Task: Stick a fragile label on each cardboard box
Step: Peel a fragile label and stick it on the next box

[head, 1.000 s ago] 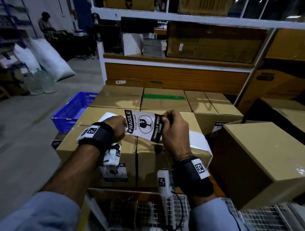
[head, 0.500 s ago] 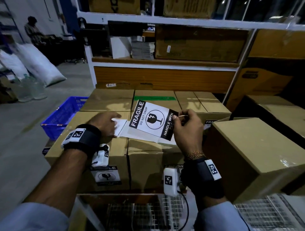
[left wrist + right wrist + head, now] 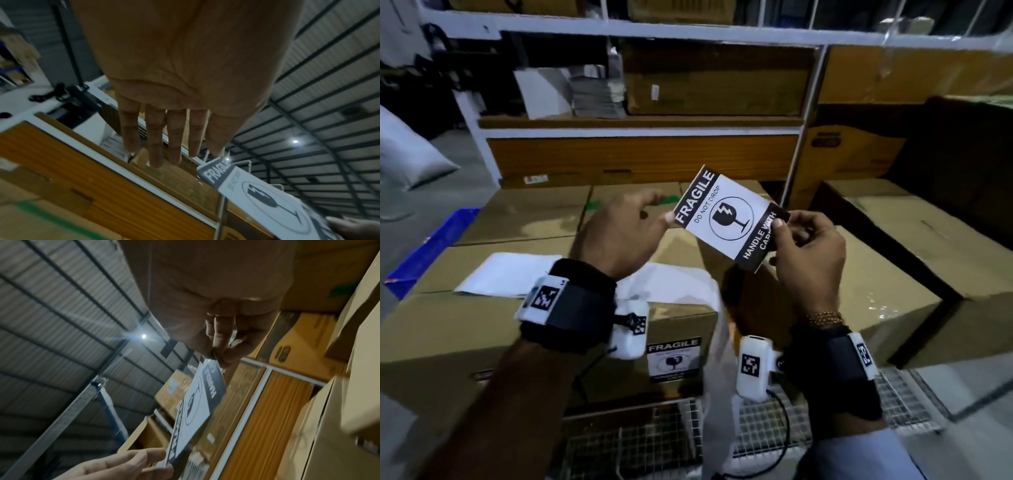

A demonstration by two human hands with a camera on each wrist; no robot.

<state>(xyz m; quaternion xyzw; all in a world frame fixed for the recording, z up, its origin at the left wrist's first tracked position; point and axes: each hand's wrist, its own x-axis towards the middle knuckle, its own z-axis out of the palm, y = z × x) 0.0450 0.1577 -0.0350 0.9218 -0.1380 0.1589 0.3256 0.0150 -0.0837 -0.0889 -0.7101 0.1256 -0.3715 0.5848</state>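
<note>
A black-and-white fragile label [image 3: 729, 219] hangs in the air above the cardboard boxes [image 3: 524, 219]. My right hand [image 3: 782, 224] pinches its "HANDLE WITH CARE" end between thumb and fingers, as the right wrist view shows [image 3: 218, 356]. My left hand [image 3: 650, 209] is at the "FRAGILE" end. Its fingers [image 3: 174, 146] are straight, and the thumb tip touches the label's edge [image 3: 213, 172]. White backing paper [image 3: 506, 274] lies on the near box tops. The front of one near box carries a stuck fragile label [image 3: 674, 358].
A large cardboard box [image 3: 876, 274] stands close at the right, with more boxes behind it. A blue crate [image 3: 431, 246] sits on the floor at the left. White shelving [image 3: 640, 123] with cartons rises behind. A wire mesh cart [image 3: 756, 428] is under my wrists.
The label came off its backing and rose with my right hand. My left hand let go of the backing paper, which now lies on the boxes, and moved up to the label's left edge.
</note>
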